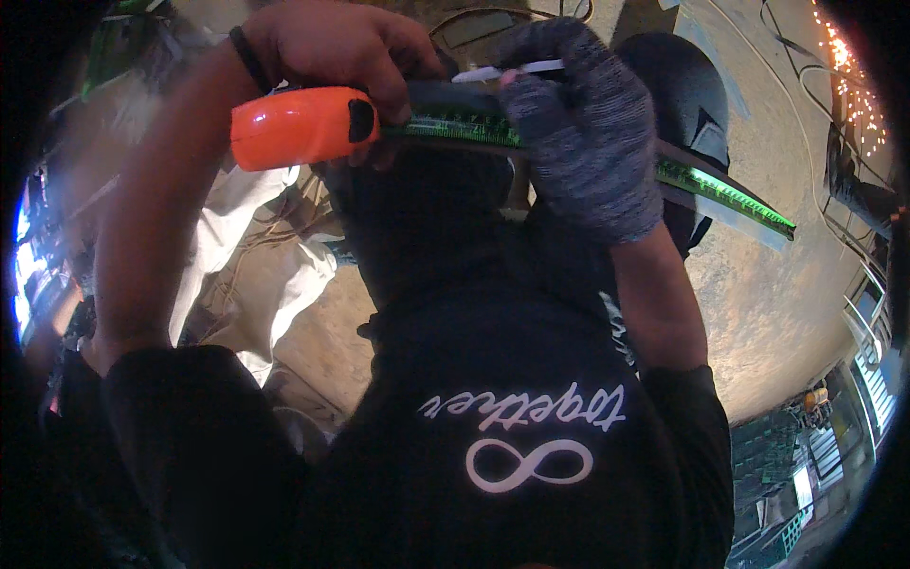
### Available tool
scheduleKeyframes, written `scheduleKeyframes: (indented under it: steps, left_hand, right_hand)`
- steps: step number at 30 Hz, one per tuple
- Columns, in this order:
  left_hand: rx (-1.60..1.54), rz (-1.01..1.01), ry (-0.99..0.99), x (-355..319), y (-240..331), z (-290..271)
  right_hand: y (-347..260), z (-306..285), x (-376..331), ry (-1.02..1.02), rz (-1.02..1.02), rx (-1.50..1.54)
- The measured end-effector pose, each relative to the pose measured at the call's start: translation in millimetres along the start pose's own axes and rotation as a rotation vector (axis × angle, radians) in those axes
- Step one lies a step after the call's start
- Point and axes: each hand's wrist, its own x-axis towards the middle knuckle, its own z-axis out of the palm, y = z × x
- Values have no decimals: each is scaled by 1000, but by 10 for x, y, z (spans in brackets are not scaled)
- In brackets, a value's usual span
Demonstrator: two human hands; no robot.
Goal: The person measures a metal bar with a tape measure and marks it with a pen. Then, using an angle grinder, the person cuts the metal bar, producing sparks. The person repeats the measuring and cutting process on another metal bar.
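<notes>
Up close, a white pencil-like marker (507,71) is being pinched by the right hand (583,142), gloved in grey knit fabric, its tip lying toward the left hand. Just beneath, the green graduated tape blade (730,192) is being pressed against a dark board (455,100), its long axis running left to right and past the glove. The orange tape measure case (299,126) is being gripped by the bare left hand (341,47), fingers curled around it. Beyond, white cloth (265,247) and a dusty floor (777,294) are being left untouched.
</notes>
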Motion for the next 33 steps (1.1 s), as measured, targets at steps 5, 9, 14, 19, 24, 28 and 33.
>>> scheduleKeyframes:
  steps: [5, 9, 14, 19, 24, 28, 33]
  left_hand:
    - [30, 126, -90, 130, -103, -19]
    - [19, 218, -122, 348, -312, 43]
    - [234, 320, -25, 374, -281, 41]
    - [295, 443, 294, 24, -303, 55]
    - [373, 407, 709, -469, -222, 411]
    - [630, 684, 930, -423, -298, 876]
    - [1032, 730, 909, -446, -497, 817]
  right_hand:
    - [185, 120, 35, 77, -255, -165]
    - [318, 190, 5, 95, -278, -197]
    - [374, 219, 9, 91, -276, -216]
    - [380, 214, 14, 58, -225, -282]
    - [371, 205, 43, 77, -219, -241]
    - [375, 233, 28, 78, -182, -200]
    - [353, 233, 8, 66, -187, -187]
